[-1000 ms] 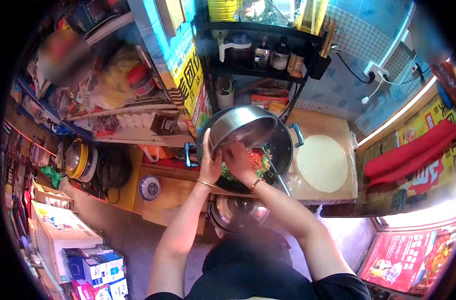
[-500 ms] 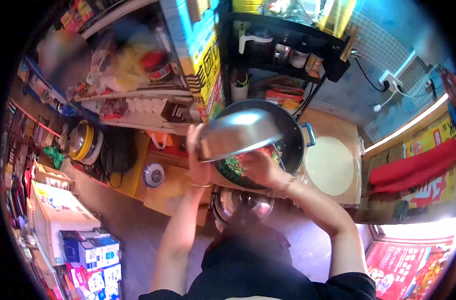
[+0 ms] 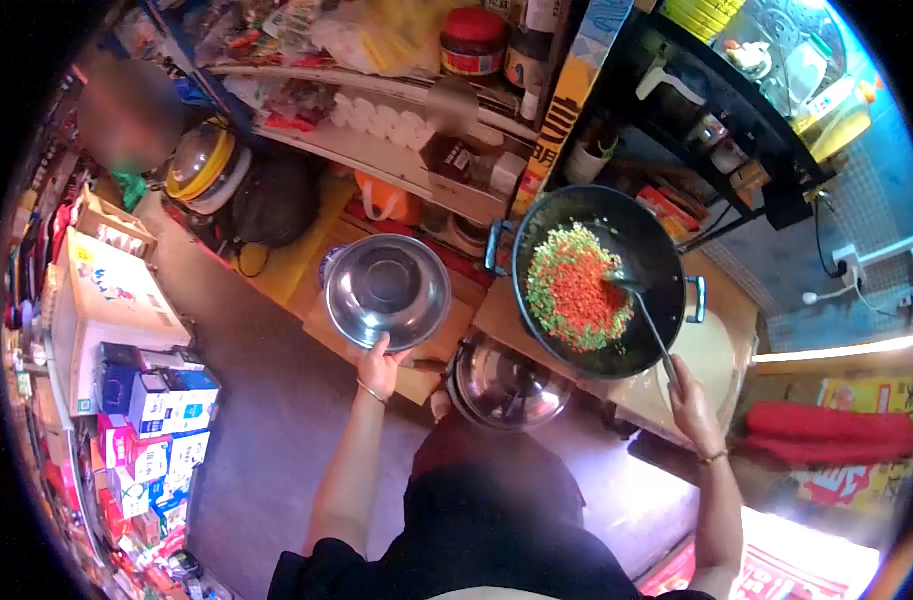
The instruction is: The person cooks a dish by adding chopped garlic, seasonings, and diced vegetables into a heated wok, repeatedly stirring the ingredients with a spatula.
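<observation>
My left hand (image 3: 378,370) grips the near rim of a shiny metal bowl (image 3: 386,292), which sits level over the wooden board left of the wok; its inside looks bare. A black wok (image 3: 666,240) with two side handles holds a heap of finely chopped orange-red and green vegetables (image 3: 579,290). My right hand (image 3: 694,405) is closed around the handle of a metal spatula (image 3: 651,320). The spatula's head rests in the wok at the right edge of the heap.
A shiny metal lid (image 3: 511,385) stands below the wok's near edge. On the right, a round pale sheet (image 3: 711,355) lies partly under the spatula arm. A black rack (image 3: 736,130) with jars is behind the wok. Stacked boxes (image 3: 156,410) line the left.
The metal bowl has gone from tilted above the wok to level at the left. My right hand has moved from inside the wok to the spatula handle. The view has shifted.
</observation>
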The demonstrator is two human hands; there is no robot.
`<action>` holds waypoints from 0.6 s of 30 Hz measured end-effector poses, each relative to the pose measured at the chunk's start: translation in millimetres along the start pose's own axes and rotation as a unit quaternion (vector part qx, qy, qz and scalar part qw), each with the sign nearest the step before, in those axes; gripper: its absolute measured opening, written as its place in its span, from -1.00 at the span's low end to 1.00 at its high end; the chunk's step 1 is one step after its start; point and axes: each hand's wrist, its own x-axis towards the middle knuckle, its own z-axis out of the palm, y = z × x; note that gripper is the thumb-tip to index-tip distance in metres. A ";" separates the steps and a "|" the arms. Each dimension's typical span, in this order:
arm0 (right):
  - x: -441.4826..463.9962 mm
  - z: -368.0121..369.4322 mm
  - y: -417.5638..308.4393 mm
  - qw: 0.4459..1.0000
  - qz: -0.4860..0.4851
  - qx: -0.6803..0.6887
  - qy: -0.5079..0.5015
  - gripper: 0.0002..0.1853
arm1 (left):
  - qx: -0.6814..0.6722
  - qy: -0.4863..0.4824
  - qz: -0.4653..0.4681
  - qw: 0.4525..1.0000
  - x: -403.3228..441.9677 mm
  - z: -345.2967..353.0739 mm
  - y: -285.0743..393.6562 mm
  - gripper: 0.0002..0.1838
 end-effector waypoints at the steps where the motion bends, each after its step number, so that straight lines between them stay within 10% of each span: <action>1: -10.2 -20.2 -18.9 0.999 -0.002 -0.016 -0.030 -0.53 | -0.004 -0.007 -0.024 1.000 8.5 -11.9 -6.3 -0.59; 9: -42.5 -40.1 -90.1 0.968 0.088 -0.039 -0.230 -0.48 | 0.008 0.117 -0.140 0.983 75.1 -95.2 -53.0 -0.63; 18: 41.1 44.9 -77.5 0.985 0.163 0.030 -0.042 -0.49 | 0.022 0.236 -0.218 0.947 152.9 -141.5 -104.9 -0.64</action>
